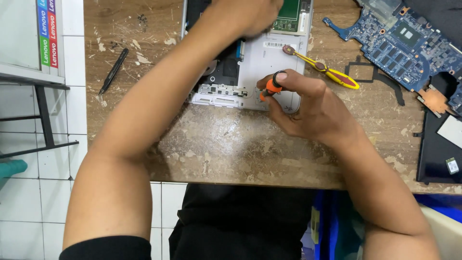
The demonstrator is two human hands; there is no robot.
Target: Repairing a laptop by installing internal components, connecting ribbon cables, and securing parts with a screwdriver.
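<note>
Fingers (281,77) of the right hand (308,108) pinching shut around the orange screwdriver (271,88), index tip pressing on its black cap, tip bearing down on the open laptop shell (269,53) close to the shell's near edge.

Going left to right along the tabletop (226,144): black tweezers (113,72) lying alone toward the far left corner, well apart from both hands. Left hand (248,14) reaching over the far part of the shell at the far edge, resting on it; fingers hidden under the hand, so cannot tell whether spread or closed. Yellow and red screwdriver (322,67) lying slantwise, its head resting on the shell's right side, its handle on the wood just beside. Blue circuit board (399,45) sitting at the far right corner, a dark panel (435,149) along the right edge.

Judging the handling: screwdriver light, stiff, thin, likely to slip unless pinched at the ridged orange collar with a fingertip steadying the cap. Shell probably light and fairly rigid, but thin at the corners and carrying fragile parts and a green board inside; best gripped by the bare outer rim, never by the boards.
</note>
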